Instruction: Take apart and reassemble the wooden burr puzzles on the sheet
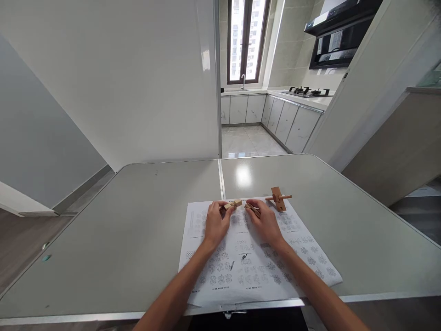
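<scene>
Both closed: left hand (215, 224) pinching wooden block (233, 204), right hand (266, 222) gripping wooden stick (252, 209)

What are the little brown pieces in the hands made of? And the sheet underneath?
The small blocks look like bare wood: pale tan, matte, square-cut. The cross-shaped piece nearby looks the same, slightly redder. The sheet seems thin printed paper: white, flat, with grey diagrams.

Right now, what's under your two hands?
A printed paper sheet lies on the grey table under the left hand, holding a wooden block, and right hand, holding a wooden stick. Drawings directly beneath the hands are covered.
</scene>
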